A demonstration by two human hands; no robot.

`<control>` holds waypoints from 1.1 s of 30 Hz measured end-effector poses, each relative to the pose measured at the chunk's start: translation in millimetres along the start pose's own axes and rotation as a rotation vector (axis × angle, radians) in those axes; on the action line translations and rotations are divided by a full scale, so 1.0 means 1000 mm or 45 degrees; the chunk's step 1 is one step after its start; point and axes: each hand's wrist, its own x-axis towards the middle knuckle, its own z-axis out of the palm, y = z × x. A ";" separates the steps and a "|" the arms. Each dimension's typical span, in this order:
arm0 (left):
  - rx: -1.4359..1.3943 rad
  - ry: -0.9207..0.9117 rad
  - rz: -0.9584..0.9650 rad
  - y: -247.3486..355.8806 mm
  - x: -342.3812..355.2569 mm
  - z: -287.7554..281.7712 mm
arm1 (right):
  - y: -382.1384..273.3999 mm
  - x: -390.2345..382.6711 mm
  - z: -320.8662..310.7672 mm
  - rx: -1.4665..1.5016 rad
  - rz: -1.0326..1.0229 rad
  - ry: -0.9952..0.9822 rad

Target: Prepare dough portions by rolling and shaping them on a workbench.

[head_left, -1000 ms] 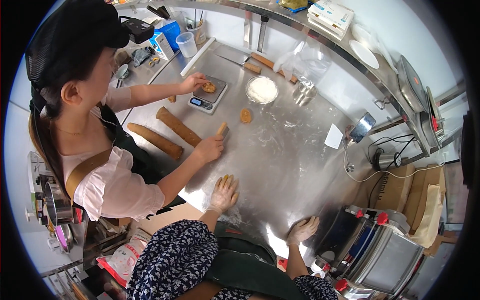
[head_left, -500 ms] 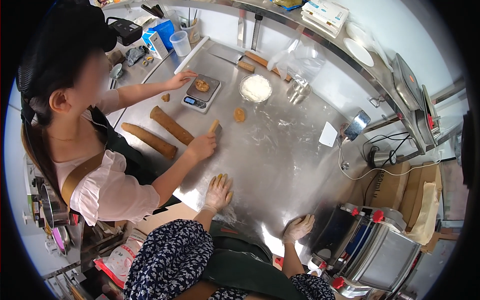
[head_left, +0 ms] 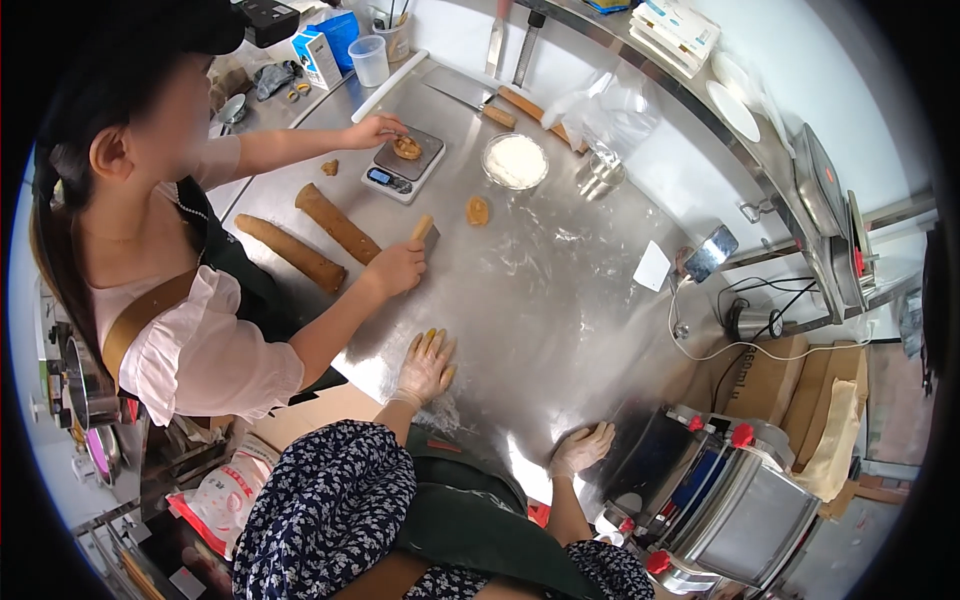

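My left hand (head_left: 427,368), in a clear glove with yellow-stained fingertips, lies flat on the steel table (head_left: 530,330) with its fingers stretched out. Also gloved, my right hand (head_left: 582,450) rests at the table's near edge, fingers extended, beside a metal roller machine (head_left: 740,500). Neither holds anything. To my left, a co-worker's left hand (head_left: 378,130) touches a brown dough piece (head_left: 407,147) on a small digital scale (head_left: 418,160). The co-worker's right hand (head_left: 396,268) grips a wooden-handled scraper (head_left: 423,228) beside two brown dough logs (head_left: 338,225), (head_left: 290,252).
A small dough lump (head_left: 478,210) lies mid-table, near a bowl of white powder (head_left: 515,162). Behind are a knife (head_left: 498,116), a rolling pin (head_left: 540,116) and a metal cup (head_left: 600,176). A propped phone (head_left: 712,252) and cable stand at the right; powder streaks the table.
The co-worker's left hand has moved from the scale's edge onto the dough piece. My hands stay resting on the table, and the whole view has shifted slightly.
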 end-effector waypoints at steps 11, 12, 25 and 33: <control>-0.006 -0.017 0.001 0.002 0.001 -0.005 | -0.001 -0.002 0.000 -0.021 -0.012 0.032; -0.005 -0.017 0.002 0.002 0.001 -0.005 | -0.001 -0.002 0.000 -0.021 -0.011 0.032; 0.005 -0.035 -0.023 0.002 -0.001 -0.007 | -0.003 -0.002 0.000 -0.011 0.003 0.024; 0.051 -0.114 -0.039 0.003 0.002 -0.007 | -0.006 -0.001 -0.005 -0.013 0.033 -0.017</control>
